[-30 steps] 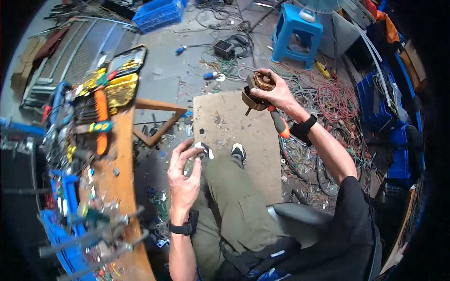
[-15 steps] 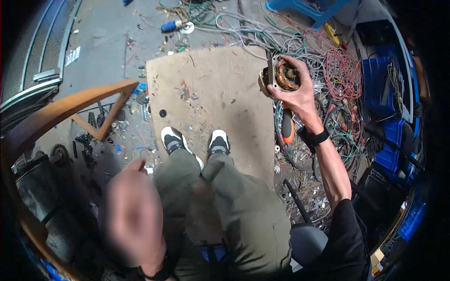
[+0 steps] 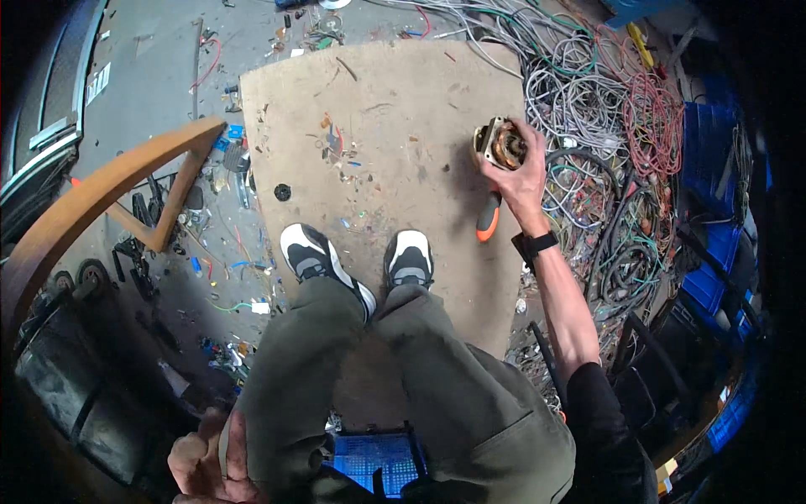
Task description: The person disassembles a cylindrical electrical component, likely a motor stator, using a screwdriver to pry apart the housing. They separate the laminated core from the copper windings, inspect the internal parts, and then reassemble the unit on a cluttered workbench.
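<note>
Over the board (image 3: 411, 185) now — copper-wound motor part (image 3: 507, 144) clasped in right hand (image 3: 525, 183); left hand (image 3: 200, 466) lower, its grip unclear.

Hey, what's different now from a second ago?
The left hand dropped down and to the left, by the left leg; I can't tell if it holds anything. The view tipped down too, so the cluttered bench slipped out of the picture. The right hand still holds the copper-wound part, and the orange-and-black handle still shows just below it.
</note>
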### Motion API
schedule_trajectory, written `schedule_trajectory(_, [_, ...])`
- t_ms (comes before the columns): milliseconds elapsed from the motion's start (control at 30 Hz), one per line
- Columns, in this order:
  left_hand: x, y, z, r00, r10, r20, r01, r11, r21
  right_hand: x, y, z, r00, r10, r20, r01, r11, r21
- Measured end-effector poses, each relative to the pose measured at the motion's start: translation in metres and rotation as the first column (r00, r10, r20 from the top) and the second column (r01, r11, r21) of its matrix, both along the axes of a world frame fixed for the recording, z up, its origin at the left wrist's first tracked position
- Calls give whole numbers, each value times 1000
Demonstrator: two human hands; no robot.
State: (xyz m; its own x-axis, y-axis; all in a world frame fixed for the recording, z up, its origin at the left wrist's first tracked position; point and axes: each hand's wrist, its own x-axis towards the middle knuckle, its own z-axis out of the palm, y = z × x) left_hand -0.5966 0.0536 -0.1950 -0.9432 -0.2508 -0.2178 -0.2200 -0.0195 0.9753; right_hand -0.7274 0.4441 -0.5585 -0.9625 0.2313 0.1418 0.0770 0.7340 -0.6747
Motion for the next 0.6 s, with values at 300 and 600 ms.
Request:
schedule_trajectory(300, [-12, 10, 6, 979, -199, 52, 203, 976, -85, -10, 10, 37, 985, 134, -105, -137, 990, -26])
schedule_trajectory(600, [-12, 15, 5, 979, -204, 24, 206, 977, -64, 9, -10, 12, 998, 52, 36, -54, 995, 83])
